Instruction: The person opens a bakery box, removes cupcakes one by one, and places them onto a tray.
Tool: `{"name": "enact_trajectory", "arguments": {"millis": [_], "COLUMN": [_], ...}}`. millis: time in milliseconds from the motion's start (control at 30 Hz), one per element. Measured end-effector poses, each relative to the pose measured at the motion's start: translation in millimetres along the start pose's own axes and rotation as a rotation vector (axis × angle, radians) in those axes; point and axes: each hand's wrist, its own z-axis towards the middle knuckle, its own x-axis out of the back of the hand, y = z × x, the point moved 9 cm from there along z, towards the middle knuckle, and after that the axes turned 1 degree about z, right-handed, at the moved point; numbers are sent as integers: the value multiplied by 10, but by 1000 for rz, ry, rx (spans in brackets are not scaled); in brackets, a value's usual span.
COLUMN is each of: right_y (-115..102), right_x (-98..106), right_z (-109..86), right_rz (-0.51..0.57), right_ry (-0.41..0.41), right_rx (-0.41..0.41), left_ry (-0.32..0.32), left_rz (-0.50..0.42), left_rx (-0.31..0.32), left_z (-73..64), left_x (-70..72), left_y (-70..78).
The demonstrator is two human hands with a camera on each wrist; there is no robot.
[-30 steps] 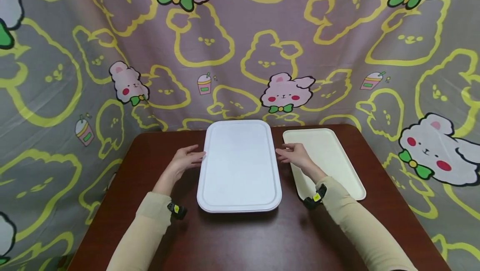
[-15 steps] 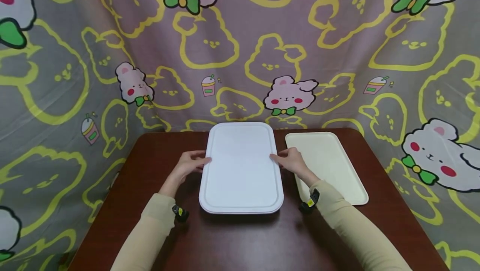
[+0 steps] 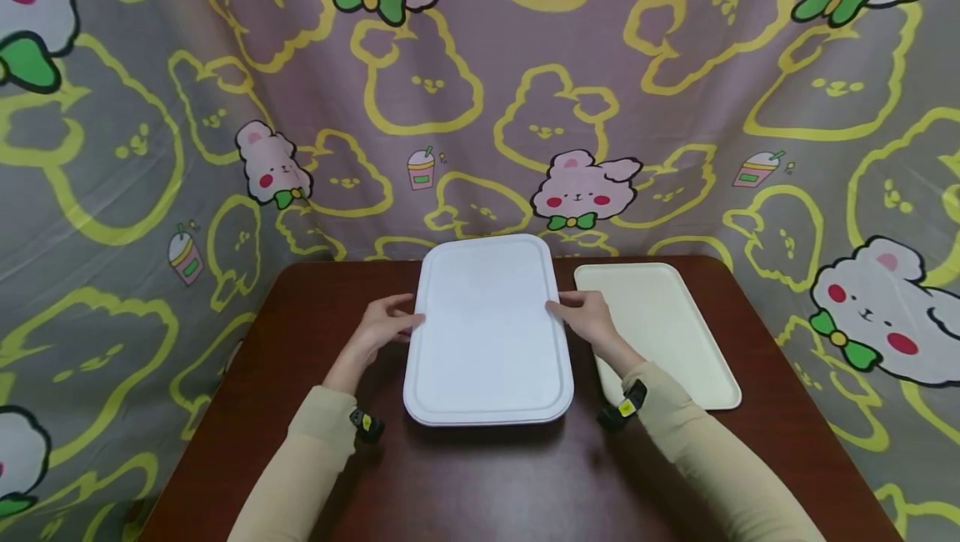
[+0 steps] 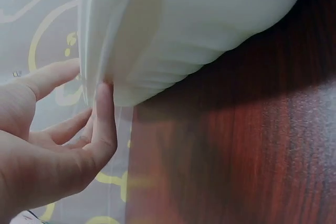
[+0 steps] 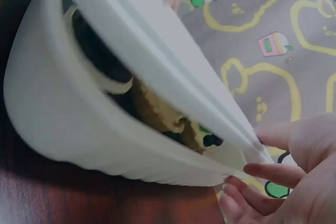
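Observation:
A white lid [image 3: 491,342] covers a deep white plastic box [image 5: 58,98] in the middle of the table. My left hand [image 3: 381,327] pinches the lid's left rim, thumb on top and fingers beneath, as the left wrist view [image 4: 58,156] shows. At the right rim, my right hand [image 3: 588,321] holds the lid with thumb above and fingers below. In the right wrist view a gap stands between lid and box on that side. Through it show a dark object [image 5: 97,48] and a brown, rough-edged piece [image 5: 155,106]; their kinds are unclear.
A shallow cream tray [image 3: 660,333] lies on the dark wooden table [image 3: 480,484], right of the box, partly under my right forearm. A patterned curtain [image 3: 480,108] hangs close behind the table and along both sides.
Both hands have closed in from beside the box onto the lid's rims. The lid has tilted and shifted slightly, its right side and far end higher.

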Motion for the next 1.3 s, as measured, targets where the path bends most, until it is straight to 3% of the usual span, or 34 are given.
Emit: {"name": "enact_trajectory", "arguments": {"millis": [200,333,533,667,800,1033,1300], "right_y": [-23,-111,-154,-83,-24,84,118], "right_x": [42,78,67,-32,-68,-60,31], "right_z": [-3,0,0,-11,-19,-56,-196], "right_rz": [91,108,-130,-206,-162,-42,182], "right_ry": [-49,-77,-13,-51,-73,-187,-308], "right_rx": [13,63,137,141,138,82,19], "left_ry": [-64,-96,-74,-18,-14,-104,-163], "left_rz": [-49,-77,-54,-31,-76,-177,-283], "left_rx": [61,87,94,63,48,68,69], "left_z": [6,8,-16,-60,-81,-134,-159], "left_x": [-30,-27,12,61,45,-50,-77], "left_y": [-111,-164,-194,-109,-42,16,51]}}
